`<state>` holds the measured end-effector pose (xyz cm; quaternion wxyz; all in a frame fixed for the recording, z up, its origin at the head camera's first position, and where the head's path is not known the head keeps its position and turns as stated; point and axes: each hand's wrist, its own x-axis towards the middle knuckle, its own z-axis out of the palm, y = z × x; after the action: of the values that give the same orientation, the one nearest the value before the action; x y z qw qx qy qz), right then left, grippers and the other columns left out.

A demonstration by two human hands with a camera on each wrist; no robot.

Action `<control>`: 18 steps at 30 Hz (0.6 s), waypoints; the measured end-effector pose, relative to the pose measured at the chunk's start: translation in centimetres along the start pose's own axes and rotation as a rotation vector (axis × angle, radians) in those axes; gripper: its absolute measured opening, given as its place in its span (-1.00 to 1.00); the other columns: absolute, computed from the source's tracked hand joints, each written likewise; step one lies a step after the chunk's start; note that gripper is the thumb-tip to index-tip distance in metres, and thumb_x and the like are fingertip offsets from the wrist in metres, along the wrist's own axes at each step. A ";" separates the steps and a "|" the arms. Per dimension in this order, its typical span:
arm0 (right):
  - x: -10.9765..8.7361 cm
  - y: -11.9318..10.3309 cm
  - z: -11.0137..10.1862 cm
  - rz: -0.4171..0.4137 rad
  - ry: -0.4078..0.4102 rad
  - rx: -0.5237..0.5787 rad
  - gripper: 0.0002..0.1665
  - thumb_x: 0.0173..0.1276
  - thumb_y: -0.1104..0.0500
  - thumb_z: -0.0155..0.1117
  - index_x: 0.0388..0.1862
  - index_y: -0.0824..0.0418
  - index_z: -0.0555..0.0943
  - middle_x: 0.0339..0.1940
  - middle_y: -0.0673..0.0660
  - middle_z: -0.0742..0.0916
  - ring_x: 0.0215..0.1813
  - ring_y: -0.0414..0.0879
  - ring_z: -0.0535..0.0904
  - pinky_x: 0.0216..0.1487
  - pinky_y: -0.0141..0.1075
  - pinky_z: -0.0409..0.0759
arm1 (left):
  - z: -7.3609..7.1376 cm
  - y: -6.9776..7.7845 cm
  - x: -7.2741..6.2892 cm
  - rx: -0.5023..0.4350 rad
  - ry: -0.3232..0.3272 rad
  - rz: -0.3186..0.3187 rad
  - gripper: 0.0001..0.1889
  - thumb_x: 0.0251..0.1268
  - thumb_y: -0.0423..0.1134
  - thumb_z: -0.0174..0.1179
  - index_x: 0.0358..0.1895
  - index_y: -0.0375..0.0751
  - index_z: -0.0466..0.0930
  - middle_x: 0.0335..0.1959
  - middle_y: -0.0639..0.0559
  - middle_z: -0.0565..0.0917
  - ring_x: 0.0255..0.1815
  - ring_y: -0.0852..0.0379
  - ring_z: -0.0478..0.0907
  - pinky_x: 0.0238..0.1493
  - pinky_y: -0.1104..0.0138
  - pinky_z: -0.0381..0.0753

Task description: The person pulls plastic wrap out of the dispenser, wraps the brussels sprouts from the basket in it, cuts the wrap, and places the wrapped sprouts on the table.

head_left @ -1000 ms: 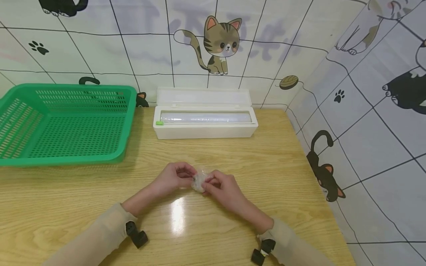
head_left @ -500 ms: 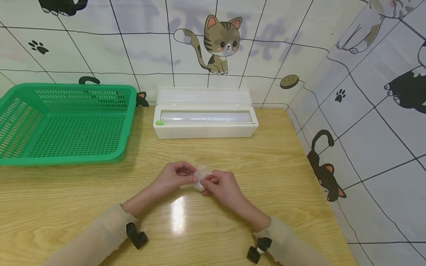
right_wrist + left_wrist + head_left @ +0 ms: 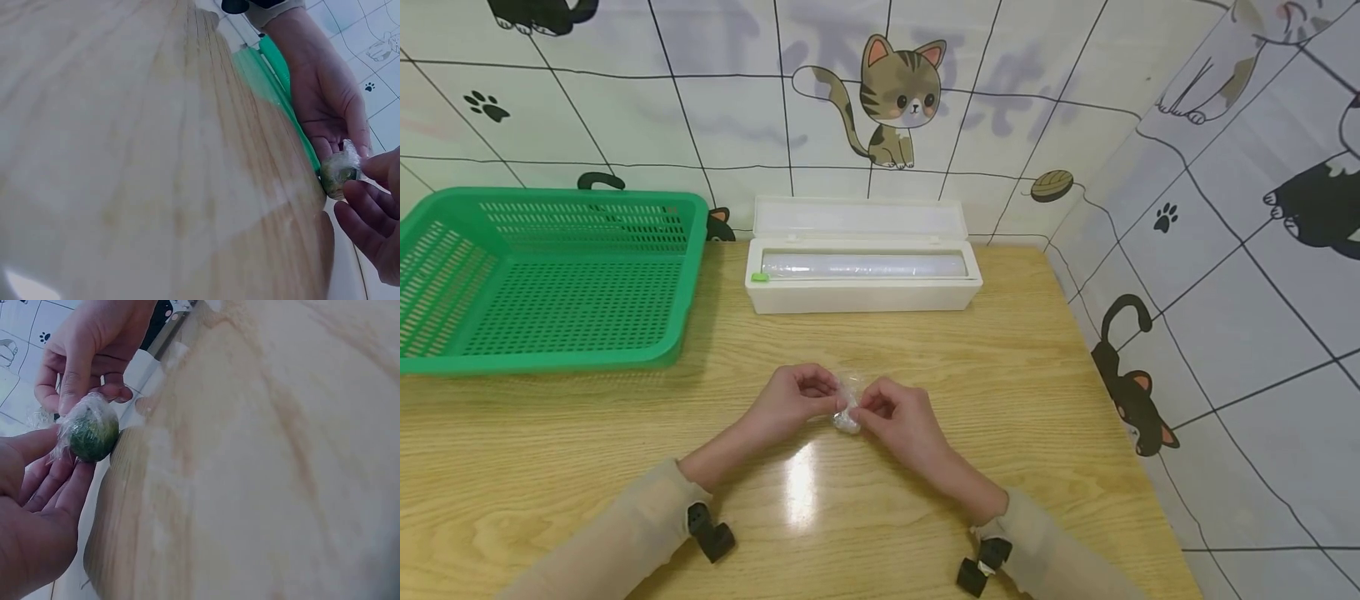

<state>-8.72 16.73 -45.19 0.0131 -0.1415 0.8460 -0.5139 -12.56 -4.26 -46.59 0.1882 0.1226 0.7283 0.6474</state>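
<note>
A small round green fruit (image 3: 94, 434), lime-like and wrapped in crinkled cling film (image 3: 80, 412), is between the two hands just over the wooden table. The left hand (image 3: 793, 398) pinches the film at the fruit's left side, its other fingers loosely bent and touching below in the left wrist view. From the right, the right hand (image 3: 906, 421) pinches the gathered film with thumb and fingertips. Loose film ends stick up beyond the fingertips in the head view. The fruit's green skin shows in both wrist views; fingers partly hide it in the head view.
Behind the hands stands a white cling film box (image 3: 861, 296), lid raised, with a roll inside and a green slider at its left. A green plastic basket (image 3: 688, 308) sits at the left. Cat-patterned sheeting borders the wooden table (image 3: 1000, 358) at back and right.
Film around the fruit is drawn into a narrower bunch between the fingertips. The right hand shifted slightly and regripped; the left hand stays nearly in place. Basket and box have not moved.
</note>
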 end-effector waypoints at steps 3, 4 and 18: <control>0.0 0.0 0.0 -0.033 0.003 -0.017 -0.96 0.29 0.31 0.51 -0.30 0.23 0.77 -0.38 -0.02 0.79 -0.39 -0.25 0.61 -0.35 -0.37 0.64 | 0.2 0.0 0.0 0.025 0.015 0.030 -0.84 0.22 -0.48 0.42 -0.19 -0.44 0.65 -0.28 -0.09 0.71 -0.22 0.05 0.70 -0.14 0.35 0.72; 0.0 0.1 0.0 -0.046 0.005 -0.026 -0.96 0.30 0.31 0.50 -0.27 0.24 0.79 -0.35 -0.01 0.80 -0.36 -0.25 0.62 -0.32 -0.37 0.65 | 0.2 0.1 0.1 0.038 0.023 0.041 -0.85 0.22 -0.48 0.42 -0.20 -0.43 0.66 -0.28 -0.09 0.72 -0.22 0.05 0.70 -0.15 0.35 0.72; 0.0 0.2 -0.8 -0.279 -0.088 -0.263 -0.76 0.35 0.25 0.47 -0.04 0.30 0.79 -0.22 0.10 0.79 -0.24 -0.13 0.68 -0.23 -0.36 0.64 | 0.5 0.7 0.0 0.340 0.077 0.377 -0.84 0.16 -0.59 0.41 -0.23 -0.33 0.81 -0.24 -0.07 0.79 -0.20 0.03 0.73 -0.14 0.32 0.72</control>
<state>-8.91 17.48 -44.96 -0.0399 -0.2804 0.8766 -0.3890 -12.38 -3.69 -45.92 0.0132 0.2613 0.7976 0.5434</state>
